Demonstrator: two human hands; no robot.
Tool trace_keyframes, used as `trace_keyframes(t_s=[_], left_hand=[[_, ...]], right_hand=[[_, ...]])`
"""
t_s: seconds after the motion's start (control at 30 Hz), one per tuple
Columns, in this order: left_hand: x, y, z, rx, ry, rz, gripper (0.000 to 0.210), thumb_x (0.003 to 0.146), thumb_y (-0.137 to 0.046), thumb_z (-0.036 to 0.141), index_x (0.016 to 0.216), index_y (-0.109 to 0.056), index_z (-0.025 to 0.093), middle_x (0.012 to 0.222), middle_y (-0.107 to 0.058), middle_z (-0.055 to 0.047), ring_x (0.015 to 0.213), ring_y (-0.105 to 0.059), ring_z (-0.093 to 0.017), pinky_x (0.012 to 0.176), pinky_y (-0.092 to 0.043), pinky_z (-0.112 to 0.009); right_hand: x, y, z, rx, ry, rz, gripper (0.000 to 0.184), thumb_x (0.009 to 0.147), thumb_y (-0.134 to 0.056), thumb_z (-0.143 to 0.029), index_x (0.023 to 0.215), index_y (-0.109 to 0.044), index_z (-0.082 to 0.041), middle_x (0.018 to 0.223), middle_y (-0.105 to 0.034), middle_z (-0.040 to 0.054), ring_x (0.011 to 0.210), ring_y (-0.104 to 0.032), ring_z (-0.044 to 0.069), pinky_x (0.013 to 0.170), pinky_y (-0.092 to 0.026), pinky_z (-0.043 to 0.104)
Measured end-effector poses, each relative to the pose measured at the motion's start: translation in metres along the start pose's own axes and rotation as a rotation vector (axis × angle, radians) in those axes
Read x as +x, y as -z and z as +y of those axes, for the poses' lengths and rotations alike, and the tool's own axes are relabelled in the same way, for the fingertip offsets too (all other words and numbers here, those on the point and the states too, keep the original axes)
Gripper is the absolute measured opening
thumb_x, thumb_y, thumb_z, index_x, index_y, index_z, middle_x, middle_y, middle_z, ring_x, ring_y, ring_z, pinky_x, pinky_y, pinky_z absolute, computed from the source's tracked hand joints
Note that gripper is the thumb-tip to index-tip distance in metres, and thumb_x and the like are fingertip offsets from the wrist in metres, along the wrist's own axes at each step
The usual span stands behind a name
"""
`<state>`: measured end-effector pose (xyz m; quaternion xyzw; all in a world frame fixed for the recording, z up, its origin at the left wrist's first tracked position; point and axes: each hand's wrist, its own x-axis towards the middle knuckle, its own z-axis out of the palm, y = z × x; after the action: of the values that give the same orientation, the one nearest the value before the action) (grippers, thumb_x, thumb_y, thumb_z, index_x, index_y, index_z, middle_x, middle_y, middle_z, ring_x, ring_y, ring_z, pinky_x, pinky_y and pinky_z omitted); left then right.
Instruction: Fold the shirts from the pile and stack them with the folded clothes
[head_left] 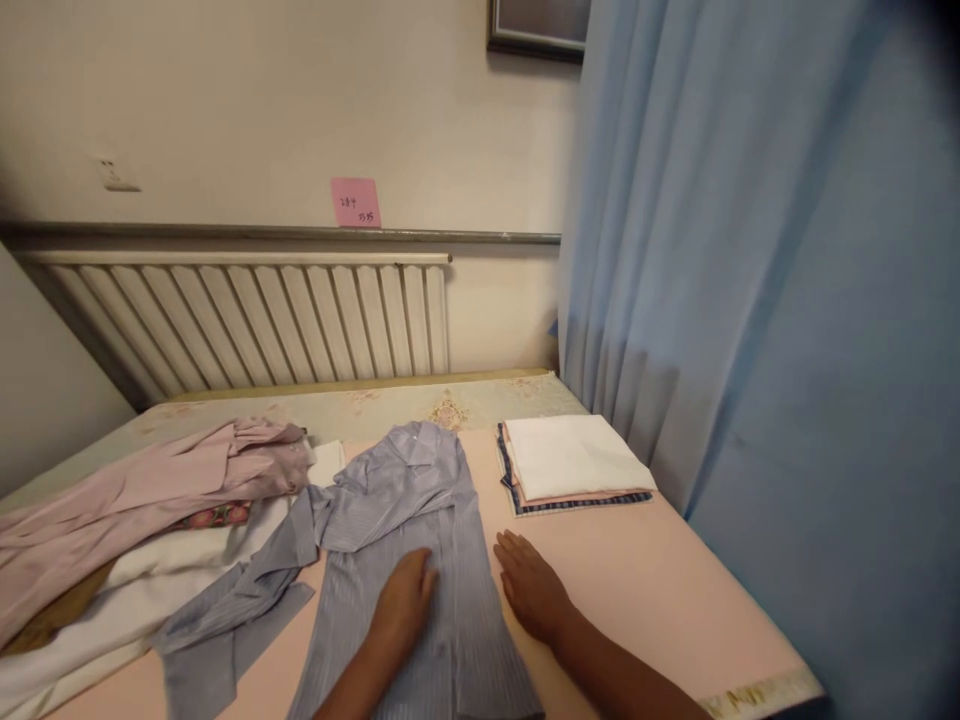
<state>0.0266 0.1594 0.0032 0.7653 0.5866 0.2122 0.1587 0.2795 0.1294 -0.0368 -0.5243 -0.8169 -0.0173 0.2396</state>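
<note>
A blue-grey striped button shirt [397, 530] lies spread on the bed, collar pointing away from me. Its right side is folded in along a straight edge. One sleeve crosses the chest, and a long sleeve trails out to the left with its cuff near the front. My left hand [403, 598] rests on the middle of the shirt, fingers stretched and nothing seen in it. Just beyond the shirt's right edge, my right hand [531, 588] lies with its fingers extended over the pink sheet [630, 590], also without anything visible in it.
At the back right is a folded stack topped with white cloth [574, 455]. Loose clothes, including a pink garment [187, 465] and a white one [172, 565], heap on the left. A radiator [300, 320] stands behind the bed; a blue curtain [750, 300] hangs at right.
</note>
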Motion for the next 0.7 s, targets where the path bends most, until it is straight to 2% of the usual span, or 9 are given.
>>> trace_keyframes(t_s=[0.2,0.4,0.53,0.7], left_hand=[[0.088,0.015,-0.015,0.083,0.111,0.038,0.037,0.088,-0.038,0.021,0.117,-0.056,0.008,0.118,-0.063,-0.016,0.113,-0.057,-0.022,0.097,-0.039,-0.032],[0.164,0.004,-0.012,0.13,0.178,0.046,0.036,0.089,-0.038,0.021,0.119,-0.055,0.008,0.122,-0.06,-0.017,0.119,-0.053,-0.023,0.097,-0.035,-0.029],[0.198,-0.008,-0.008,0.154,0.221,0.016,0.034,0.089,-0.041,0.027,0.112,-0.056,0.007,0.115,-0.063,-0.02,0.116,-0.055,-0.025,0.092,-0.037,-0.03],[0.221,-0.018,-0.006,0.173,0.28,-0.032,0.038,0.087,-0.045,0.039,0.103,-0.057,0.007,0.109,-0.064,-0.023,0.106,-0.06,-0.03,0.08,-0.041,-0.035]], right_hand=[[0.018,0.003,-0.001,0.051,-0.047,-0.045,0.048,0.087,-0.041,-0.013,0.134,-0.051,-0.017,0.141,-0.049,0.0075,0.134,-0.038,0.02,0.114,-0.03,0.041],[0.019,-0.003,0.001,0.044,-0.061,-0.018,0.049,0.085,-0.046,-0.013,0.133,-0.052,-0.02,0.141,-0.049,0.0052,0.134,-0.039,0.02,0.114,-0.032,0.039],[0.02,-0.004,0.003,0.032,-0.052,-0.019,0.049,0.084,-0.047,-0.013,0.133,-0.052,-0.02,0.139,-0.051,0.0056,0.133,-0.04,0.02,0.114,-0.032,0.039],[0.023,0.001,0.002,0.046,-0.08,-0.072,0.05,0.084,-0.046,-0.012,0.133,-0.052,-0.019,0.141,-0.049,0.0051,0.134,-0.039,0.021,0.114,-0.032,0.039]])
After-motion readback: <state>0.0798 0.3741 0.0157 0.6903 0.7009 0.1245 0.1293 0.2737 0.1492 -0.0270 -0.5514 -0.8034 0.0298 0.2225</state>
